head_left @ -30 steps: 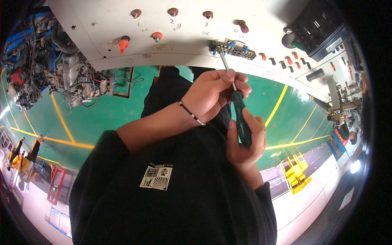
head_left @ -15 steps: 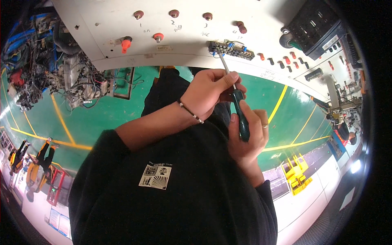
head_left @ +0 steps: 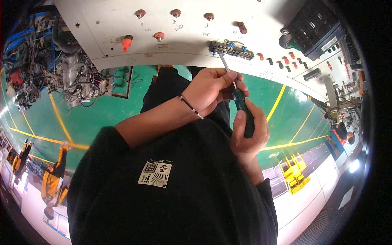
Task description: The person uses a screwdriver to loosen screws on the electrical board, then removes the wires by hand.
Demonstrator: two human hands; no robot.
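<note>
A screwdriver [head_left: 239, 100] with a dark green handle and a thin metal shaft slants up from my hands. Its tip meets the near left part of a black terminal strip [head_left: 241, 53] fitted with small screws, blue wire lugs and thin wires. Thumb and fingers of my left hand [head_left: 204, 92] are closed round the shaft just ahead of the handle. Below it, my right hand [head_left: 250, 138] grips the handle's lower part between thumb and fingers. Whether the tip sits in a screw slot is too small to tell.
The white panel [head_left: 102, 38] carries red and brown knobs [head_left: 159, 36], small red and black sockets [head_left: 286, 60] and a black box [head_left: 316, 32]. Engine parts with tangled wires [head_left: 79, 77] stand on the left. Other people [head_left: 53, 183] are at the far left, above green floor [head_left: 118, 108].
My right hand's fingers have shifted on the screwdriver handle and now wrap more of it. The left hand and the tip stay nearly in place. A person at left has moved.
</note>
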